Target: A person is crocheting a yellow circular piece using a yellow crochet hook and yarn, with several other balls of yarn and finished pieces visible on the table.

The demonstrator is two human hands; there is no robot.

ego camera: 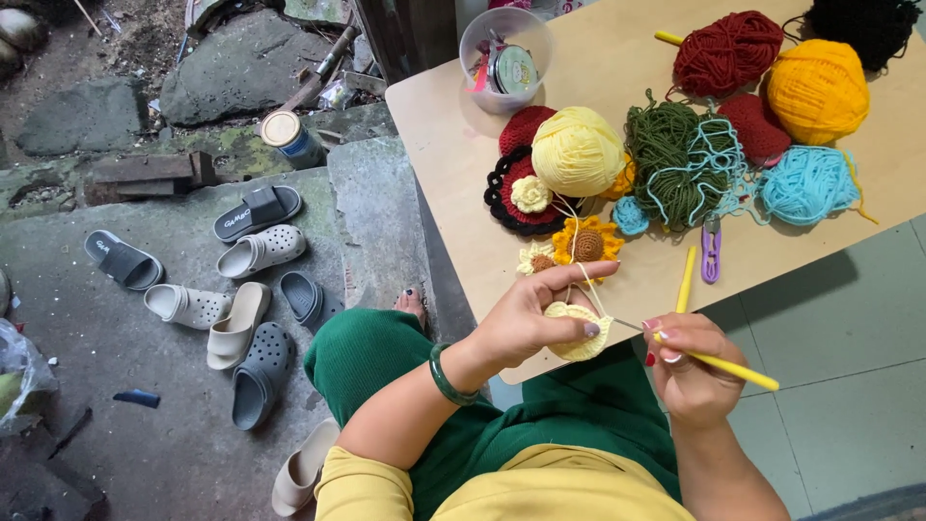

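Two hands meet over the lap: left hand (529, 318) pinches the pale yellow crochet piece (579, 333), right hand (690, 371) grips the yellow hook (719, 365), tip pointing left into the piece, beside the desk (453, 145).

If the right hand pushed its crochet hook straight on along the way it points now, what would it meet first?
The right hand aims the yellow crochet hook up-left; its tip is already at the pale yellow crochet piece pinched in the left hand. That piece comes first, then probably the left fingers, though depth is unclear.
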